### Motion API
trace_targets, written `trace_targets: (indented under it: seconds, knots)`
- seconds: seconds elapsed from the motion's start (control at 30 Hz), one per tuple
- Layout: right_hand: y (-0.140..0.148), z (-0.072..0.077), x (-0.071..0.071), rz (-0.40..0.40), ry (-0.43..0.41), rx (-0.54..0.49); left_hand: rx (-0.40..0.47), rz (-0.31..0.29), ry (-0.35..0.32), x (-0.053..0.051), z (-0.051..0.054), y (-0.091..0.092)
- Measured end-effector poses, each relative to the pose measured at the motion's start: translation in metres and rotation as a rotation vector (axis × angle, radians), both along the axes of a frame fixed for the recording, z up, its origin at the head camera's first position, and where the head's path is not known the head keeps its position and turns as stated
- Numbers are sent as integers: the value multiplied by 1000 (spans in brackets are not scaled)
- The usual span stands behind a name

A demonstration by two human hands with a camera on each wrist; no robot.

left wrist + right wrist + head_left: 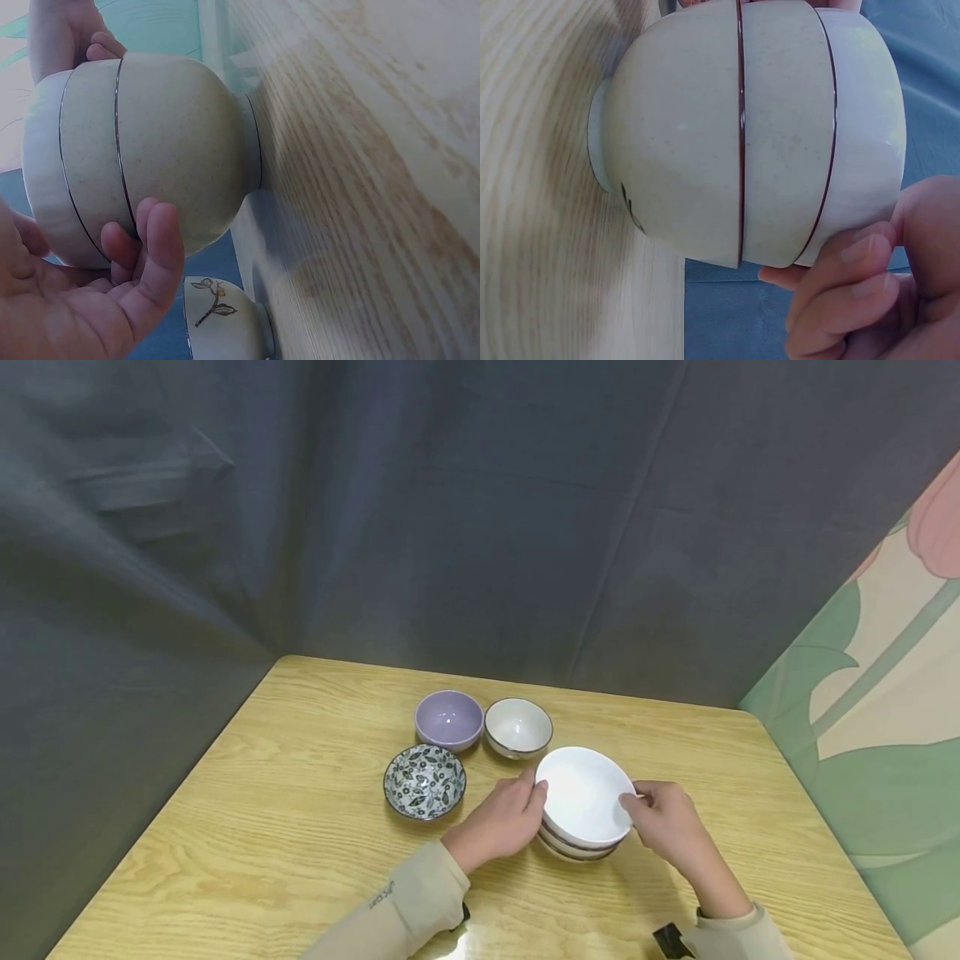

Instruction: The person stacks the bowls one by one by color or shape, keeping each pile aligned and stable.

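The wood-grained desk (262, 793) ran from the person's pale sleeves (416, 897) back to a dark curtain. Nearest, the two hands faced each other with a stack (142, 142) of bowls between them: the white bowl (585, 797) on top, two cream bowls (682, 135) beneath it, the lowest one's foot on the desk. From the left hand (502, 822) the stack lay just to the right, from the right hand (663, 822) just to the left — neither was clearly nearer. Being round, the bowls had no long axis; the stack's own stood roughly upright. The left hand gripped the stack's side, thumb at the white rim, fingers curled against the cream walls. The right hand pinched the white bowl, thumb over its rim, fingers bent outside.

Left of the stack sat a leaf-patterned bowl (424, 783); farther back, a purple bowl (450, 720) and a dark-rimmed bowl (519, 727) stood side by side. Behind everything hung the curtain (487, 527) — a floral panel (885, 693) stood at the right.
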State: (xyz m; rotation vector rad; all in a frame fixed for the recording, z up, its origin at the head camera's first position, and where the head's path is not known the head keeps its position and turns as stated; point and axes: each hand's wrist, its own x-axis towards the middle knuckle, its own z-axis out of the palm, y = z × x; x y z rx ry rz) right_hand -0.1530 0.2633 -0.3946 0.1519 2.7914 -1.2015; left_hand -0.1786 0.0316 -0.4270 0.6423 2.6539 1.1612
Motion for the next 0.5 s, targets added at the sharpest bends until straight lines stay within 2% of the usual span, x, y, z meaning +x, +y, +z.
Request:
trace_targets:
  seconds: [0.5]
  knots:
    - [15, 0, 4, -20, 4, 9, 31, -35, -8, -2, -4, 15]
